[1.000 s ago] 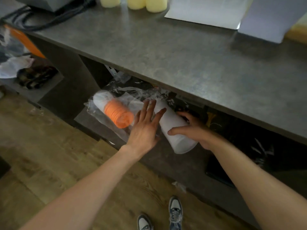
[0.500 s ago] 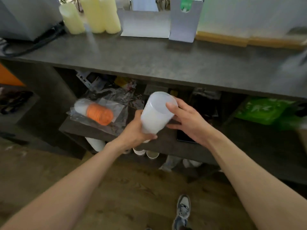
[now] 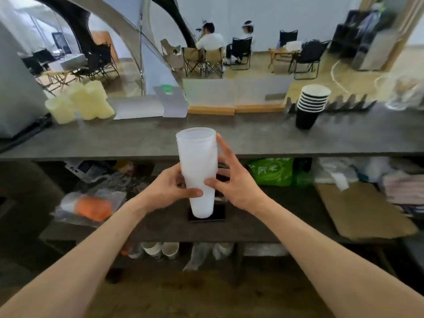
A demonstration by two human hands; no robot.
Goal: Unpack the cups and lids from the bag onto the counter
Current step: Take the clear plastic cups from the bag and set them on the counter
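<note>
Your left hand (image 3: 171, 188) and right hand (image 3: 231, 184) both clasp the stack of translucent cups (image 3: 198, 171) upright, fingers wrapped around it, so it clears the near edge of the counter (image 3: 252, 138)

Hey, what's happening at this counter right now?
A person is holding a stack of white plastic cups upright in both hands, the left hand gripping low and the right hand steadying the side. The stack is in the air in front of the grey counter, not yet set down. A clear bag with orange items lies on the shelf below.
</note>
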